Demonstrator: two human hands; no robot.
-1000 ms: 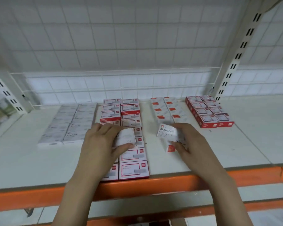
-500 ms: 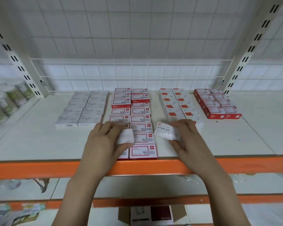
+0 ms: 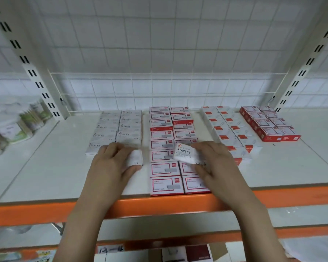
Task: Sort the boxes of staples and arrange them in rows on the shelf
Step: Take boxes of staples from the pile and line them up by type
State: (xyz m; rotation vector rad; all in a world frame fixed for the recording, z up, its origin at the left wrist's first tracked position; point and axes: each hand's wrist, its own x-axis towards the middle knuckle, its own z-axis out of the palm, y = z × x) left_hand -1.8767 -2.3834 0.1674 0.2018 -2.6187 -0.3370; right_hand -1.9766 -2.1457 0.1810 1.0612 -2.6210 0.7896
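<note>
Four blocks of staple boxes lie on the white shelf [image 3: 45,167], each two columns wide. Left hand [image 3: 110,163] curls over a white box [image 3: 135,158] at the front of the white block [image 3: 117,129]. Right hand [image 3: 214,167] pinches a tilted STAPLES box [image 3: 185,153] above the red-framed block [image 3: 167,148].

staple boxes [image 3: 166,185]: printed cardboard | shelf [image 3: 45,167]: smooth white | shelf edge [image 3: 159,205]: orange painted metal
</note>
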